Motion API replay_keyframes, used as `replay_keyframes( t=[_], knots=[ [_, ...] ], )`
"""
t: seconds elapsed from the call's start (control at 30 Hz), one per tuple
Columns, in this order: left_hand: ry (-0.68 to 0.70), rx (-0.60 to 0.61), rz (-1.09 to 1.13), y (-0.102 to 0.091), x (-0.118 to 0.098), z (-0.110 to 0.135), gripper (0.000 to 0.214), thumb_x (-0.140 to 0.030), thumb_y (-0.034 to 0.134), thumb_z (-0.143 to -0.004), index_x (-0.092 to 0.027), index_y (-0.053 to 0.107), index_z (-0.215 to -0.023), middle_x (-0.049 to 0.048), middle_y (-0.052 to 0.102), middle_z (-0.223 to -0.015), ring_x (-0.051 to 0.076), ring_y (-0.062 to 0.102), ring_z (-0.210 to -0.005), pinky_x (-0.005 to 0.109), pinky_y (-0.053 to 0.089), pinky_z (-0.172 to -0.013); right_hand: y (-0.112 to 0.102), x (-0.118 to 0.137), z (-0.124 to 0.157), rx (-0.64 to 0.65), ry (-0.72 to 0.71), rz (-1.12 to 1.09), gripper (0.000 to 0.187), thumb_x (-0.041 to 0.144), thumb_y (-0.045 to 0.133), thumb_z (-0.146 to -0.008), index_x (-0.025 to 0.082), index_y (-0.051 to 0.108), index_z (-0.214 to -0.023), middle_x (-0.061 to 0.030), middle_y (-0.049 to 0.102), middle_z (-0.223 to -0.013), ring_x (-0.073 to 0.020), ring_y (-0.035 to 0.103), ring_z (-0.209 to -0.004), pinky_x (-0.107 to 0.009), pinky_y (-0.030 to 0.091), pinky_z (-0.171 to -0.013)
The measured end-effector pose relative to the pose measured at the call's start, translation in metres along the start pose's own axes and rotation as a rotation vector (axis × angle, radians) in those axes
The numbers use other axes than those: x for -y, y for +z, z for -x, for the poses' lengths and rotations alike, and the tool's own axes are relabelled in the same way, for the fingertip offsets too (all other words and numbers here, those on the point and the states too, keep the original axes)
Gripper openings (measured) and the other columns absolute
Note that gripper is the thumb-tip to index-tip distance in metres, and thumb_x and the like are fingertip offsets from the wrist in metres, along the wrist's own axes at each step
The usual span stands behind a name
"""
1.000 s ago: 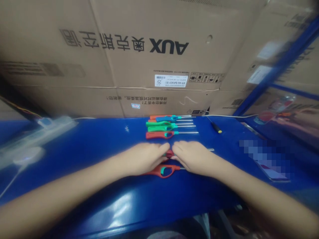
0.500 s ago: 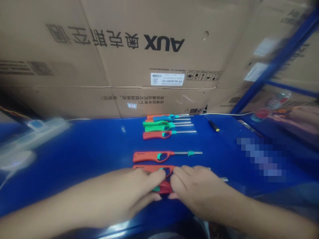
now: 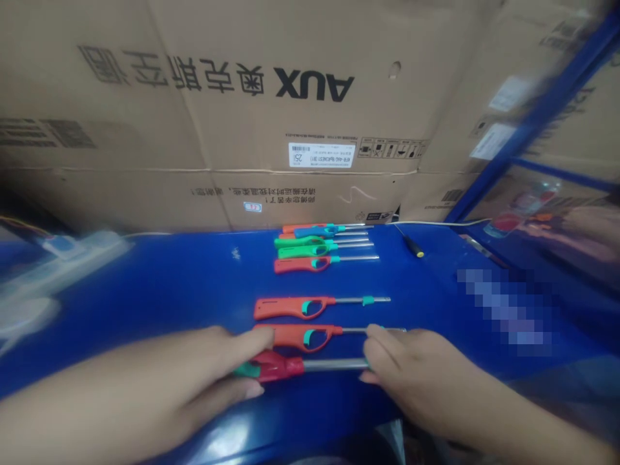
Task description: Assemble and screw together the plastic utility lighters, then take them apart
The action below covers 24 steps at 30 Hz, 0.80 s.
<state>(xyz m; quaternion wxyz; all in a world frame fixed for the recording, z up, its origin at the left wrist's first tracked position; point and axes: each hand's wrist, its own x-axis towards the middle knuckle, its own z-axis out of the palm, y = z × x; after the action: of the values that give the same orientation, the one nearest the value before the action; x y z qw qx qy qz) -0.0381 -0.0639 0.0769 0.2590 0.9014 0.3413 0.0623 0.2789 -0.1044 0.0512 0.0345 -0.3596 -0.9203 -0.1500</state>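
Lower-centre red plastic lighter point(image 3: 302, 366): likely light, stiff; grip handle point(image 3: 265, 367)
Left hand point(image 3: 210, 361): pinching handle
Right hand point(image 3: 404, 361): seemingly pinching steel tube point(image 3: 336, 365)

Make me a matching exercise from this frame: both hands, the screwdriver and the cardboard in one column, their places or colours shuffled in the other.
1. Left hand
2. Right hand
3. Screwdriver
4. Cardboard

A. Black handle with a yellow end
B. At the metal rod of the nearest lighter
C. Brown, behind the blue table
D. On that lighter's red-and-green handle

Pairs: 1-D; 2-B; 3-A; 4-C
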Motion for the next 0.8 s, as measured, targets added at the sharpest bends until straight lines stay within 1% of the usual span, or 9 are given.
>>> replay_keyframes(
  t=[0.1, 0.17, 0.23, 0.33, 0.43, 0.53, 0.63, 0.73, 0.8],
  knots=[
    [0.001, 0.026, -0.033, -0.010, -0.005, -0.012, 0.036, -0.044, 0.052, -0.099, -0.038, 0.054, -0.134, -0.0014, 0.071, -0.088, 0.017, 0.066, -0.065, 0.024, 0.047, -0.056, -0.001, -0.017, -0.001, -0.017, -0.015, -0.002, 0.022, 0.032, 0.041, -0.103, 0.020, 0.055, -0.090, -0.0076, 0.066, -0.088, -0.0223, 0.058, -0.070, -0.033, 0.032, -0.056],
    [0.015, 0.022, -0.036, -0.013, -0.011, -0.032, 0.030, -0.043, 0.049, -0.100, -0.033, 0.060, -0.126, 0.0015, 0.072, -0.100, 0.019, 0.069, -0.077, 0.025, 0.051, -0.065, -0.002, -0.030, -0.009, -0.054, 0.009, 0.018, 0.022, 0.029, 0.043, -0.102, 0.019, 0.057, -0.089, -0.0074, 0.065, -0.084, -0.0235, 0.058, -0.074, -0.034, 0.035, -0.061],
    [0.011, 0.004, -0.102, -0.015, -0.011, -0.056, 0.029, -0.044, 0.044, -0.102, -0.028, 0.062, -0.118, 0.0041, 0.072, -0.099, 0.020, 0.068, -0.079, 0.028, 0.052, -0.068, 0.002, -0.046, -0.021, -0.045, 0.055, 0.038, 0.022, 0.028, 0.044, -0.102, 0.017, 0.060, -0.091, -0.0083, 0.065, -0.086, -0.0229, 0.058, -0.076, -0.034, 0.036, -0.064],
    [0.000, -0.037, -0.250, -0.014, 0.003, -0.089, 0.033, -0.047, 0.041, -0.102, -0.025, 0.059, -0.119, 0.0076, 0.070, -0.105, 0.024, 0.068, -0.087, 0.032, 0.052, -0.072, 0.014, -0.073, -0.039, 0.009, 0.124, -0.026, 0.024, 0.031, 0.046, -0.102, 0.016, 0.064, -0.094, -0.0094, 0.065, -0.093, -0.0223, 0.058, -0.084, -0.034, 0.040, -0.072],
    [0.041, -0.031, -0.314, -0.009, 0.025, -0.111, 0.033, -0.047, 0.044, -0.100, -0.021, 0.060, -0.113, 0.0096, 0.068, -0.111, 0.025, 0.067, -0.091, 0.033, 0.052, -0.077, 0.035, -0.097, -0.056, 0.025, 0.184, -0.276, 0.030, 0.044, 0.053, -0.099, 0.017, 0.066, -0.098, -0.0082, 0.066, -0.099, -0.0218, 0.059, -0.092, -0.034, 0.044, -0.079],
    [0.060, -0.019, -0.322, -0.003, 0.041, -0.125, 0.037, -0.048, 0.042, -0.101, -0.018, 0.059, -0.114, 0.0118, 0.067, -0.113, 0.026, 0.066, -0.096, 0.035, 0.053, -0.081, 0.056, -0.115, -0.073, -0.041, 0.286, -0.434, 0.025, 0.032, 0.044, -0.103, 0.017, 0.064, -0.102, -0.0099, 0.067, -0.105, -0.0211, 0.058, -0.102, -0.035, 0.043, -0.091],
    [0.099, -0.035, -0.305, 0.003, 0.048, -0.133, 0.038, -0.046, 0.037, -0.102, -0.018, 0.056, -0.121, 0.0118, 0.066, -0.118, 0.026, 0.065, -0.104, 0.036, 0.052, -0.087, 0.070, -0.127, -0.088, -0.001, 0.299, -0.429, 0.013, 0.026, 0.055, -0.096, 0.016, 0.061, -0.100, -0.0106, 0.065, -0.105, -0.0220, 0.058, -0.098, -0.035, 0.044, -0.086],
    [0.114, -0.065, -0.355, 0.006, 0.051, -0.137, 0.035, -0.040, 0.037, -0.102, -0.018, 0.058, -0.121, 0.0111, 0.065, -0.117, 0.026, 0.063, -0.105, 0.036, 0.052, -0.088, 0.075, -0.134, -0.100, 0.072, 0.249, -0.443, 0.018, 0.029, 0.062, -0.092, 0.015, 0.057, -0.103, -0.0068, 0.064, -0.095, -0.0182, 0.057, -0.082, -0.029, 0.042, -0.072],
    [0.103, -0.098, -0.403, 0.007, 0.052, -0.138, 0.031, -0.034, 0.039, -0.101, -0.018, 0.061, -0.114, 0.0112, 0.064, -0.112, 0.025, 0.063, -0.100, 0.036, 0.053, -0.084, 0.075, -0.137, -0.106, 0.122, 0.197, -0.456, 0.016, 0.027, 0.061, -0.093, 0.015, 0.056, -0.104, -0.0046, 0.064, -0.092, -0.0159, 0.056, -0.077, -0.026, 0.041, -0.068]
  ],
)
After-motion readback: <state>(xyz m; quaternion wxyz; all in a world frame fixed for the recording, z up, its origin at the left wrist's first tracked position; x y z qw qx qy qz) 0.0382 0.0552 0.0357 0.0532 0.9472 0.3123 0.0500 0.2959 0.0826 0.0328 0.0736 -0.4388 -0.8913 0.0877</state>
